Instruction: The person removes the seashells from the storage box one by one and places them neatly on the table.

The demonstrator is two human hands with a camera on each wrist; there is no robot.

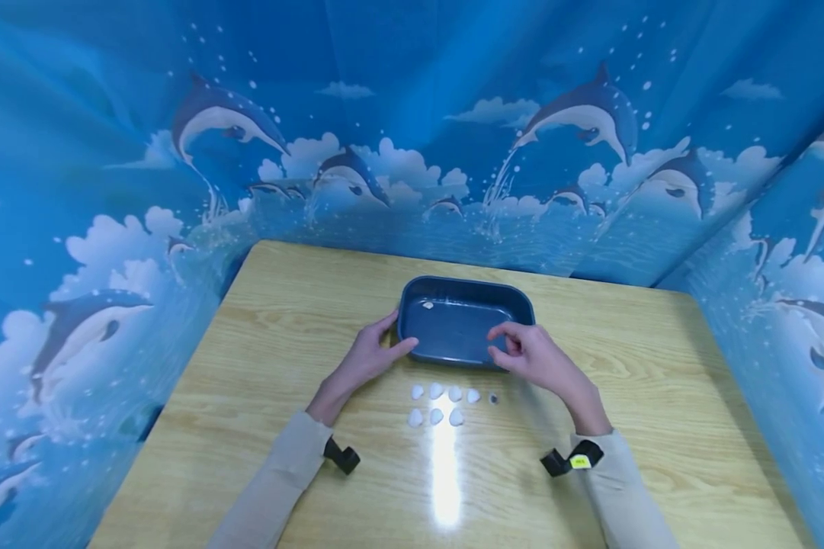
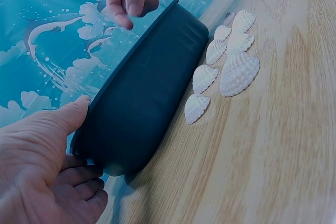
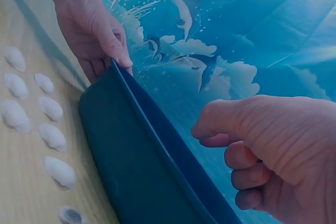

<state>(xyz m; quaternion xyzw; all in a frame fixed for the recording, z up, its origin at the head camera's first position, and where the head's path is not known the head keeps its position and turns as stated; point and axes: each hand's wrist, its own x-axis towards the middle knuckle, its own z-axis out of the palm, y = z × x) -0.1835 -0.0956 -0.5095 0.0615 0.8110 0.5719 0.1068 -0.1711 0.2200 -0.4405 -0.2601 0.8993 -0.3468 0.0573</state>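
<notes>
A dark blue plastic basin (image 1: 466, 287) stands on the table, with one small pale shell (image 1: 428, 305) inside near its far left corner. My left hand (image 1: 373, 349) holds the basin's left end, thumb at the rim and fingers curled low around the outer wall. Over the basin's right side hovers my right hand (image 1: 531, 353), its fingers loosely bent, a gap between thumb and index finger and nothing visible in it. White ribbed shells (image 2: 239, 74) lie in two rows in front of the basin. At the right end of the farther row lies a smaller dark-faced shell (image 3: 71, 215).
The light wood-grain table (image 1: 302, 297) extends to both sides of the basin. Behind it and along the sides hangs a blue curtain (image 1: 398, 91) printed with dolphins. A bright light reflection crosses the tabletop between my forearms.
</notes>
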